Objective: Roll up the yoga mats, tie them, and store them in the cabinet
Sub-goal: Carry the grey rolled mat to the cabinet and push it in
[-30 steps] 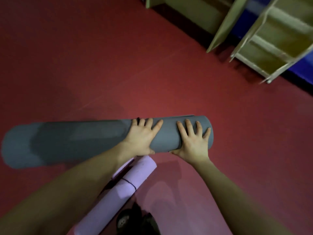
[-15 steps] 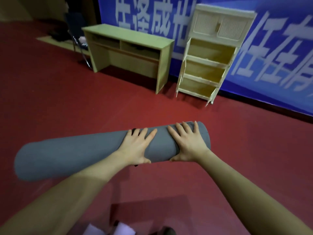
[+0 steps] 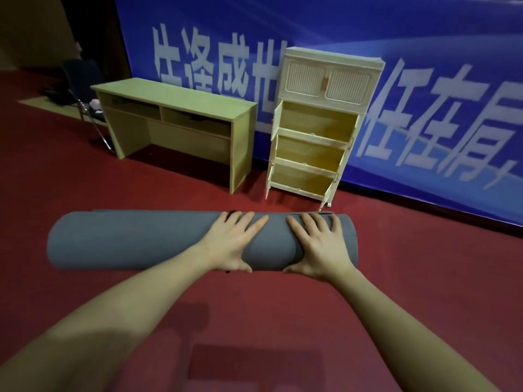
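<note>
Room: a red floor (image 3: pixel 396 278) ran back to a blue banner (image 3: pixel 424 38) with large white characters; the cream cabinet (image 3: pixel 317 125) stood against it.
Beside the cabinet: a wooden desk (image 3: pixel 175 120) stood just to its left, and a dark chair (image 3: pixel 82 89) further left of that.
Mat: a rolled grey yoga mat (image 3: pixel 135 239) lay crosswise in front of the cabinet, well short of it, carried in both hands.
Left hand (image 3: pixel 229 244): gripped the roll near its middle, fingers spread over the top and thumb under the near side; a small dark bit, perhaps a tie, showed at the fingertips.
Right hand (image 3: pixel 319 247): gripped the roll near its right end in the same way.
Handling: the mat looked light, soft and springy; it dented between the hands. The long left part hung unsupported and could sag, so a hold nearer the middle, over the loose edge, seemed safer.
Cabinet contents: the two upper ribbed doors were closed; the three lower compartments stood open, and nothing could be seen inside them.
</note>
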{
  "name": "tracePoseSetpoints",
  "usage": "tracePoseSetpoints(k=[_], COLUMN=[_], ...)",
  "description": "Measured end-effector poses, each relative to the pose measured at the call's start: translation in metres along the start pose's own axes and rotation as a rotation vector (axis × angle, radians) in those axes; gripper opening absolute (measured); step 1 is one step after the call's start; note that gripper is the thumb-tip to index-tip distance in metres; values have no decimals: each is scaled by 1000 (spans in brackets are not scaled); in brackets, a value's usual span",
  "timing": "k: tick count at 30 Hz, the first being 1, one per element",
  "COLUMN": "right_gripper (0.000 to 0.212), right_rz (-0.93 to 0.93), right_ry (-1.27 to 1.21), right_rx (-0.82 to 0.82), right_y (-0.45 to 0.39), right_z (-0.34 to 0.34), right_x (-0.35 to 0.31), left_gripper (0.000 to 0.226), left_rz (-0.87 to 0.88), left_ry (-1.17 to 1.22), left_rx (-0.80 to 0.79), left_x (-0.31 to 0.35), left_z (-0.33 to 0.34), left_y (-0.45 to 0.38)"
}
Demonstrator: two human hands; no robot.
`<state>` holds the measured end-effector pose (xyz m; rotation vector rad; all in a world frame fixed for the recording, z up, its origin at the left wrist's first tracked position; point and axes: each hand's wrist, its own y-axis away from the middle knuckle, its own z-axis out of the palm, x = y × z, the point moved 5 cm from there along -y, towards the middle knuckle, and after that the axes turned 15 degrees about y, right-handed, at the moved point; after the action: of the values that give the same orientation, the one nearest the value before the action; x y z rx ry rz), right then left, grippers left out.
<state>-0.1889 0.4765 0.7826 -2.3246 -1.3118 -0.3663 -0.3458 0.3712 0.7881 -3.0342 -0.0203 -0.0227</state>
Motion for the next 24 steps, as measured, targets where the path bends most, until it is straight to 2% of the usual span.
tracePoseSetpoints(k=[6,15,24], right_gripper=[115,115,113], right_rz=[70,178,266], right_ry=[24,18,21], right_rx=[-15,-27,-57], right_y=[-89,-281,-415], right_z=[61,141,230], right_x=[63,158,249], left_gripper=[123,123,122], left_rz=[98,191,281], left_ry=[25,23,-19], left_rx=[28,20,-21], left_x=[-49,-172,-241], left_z=[18,19,36], left_y=[-128,-347,-536])
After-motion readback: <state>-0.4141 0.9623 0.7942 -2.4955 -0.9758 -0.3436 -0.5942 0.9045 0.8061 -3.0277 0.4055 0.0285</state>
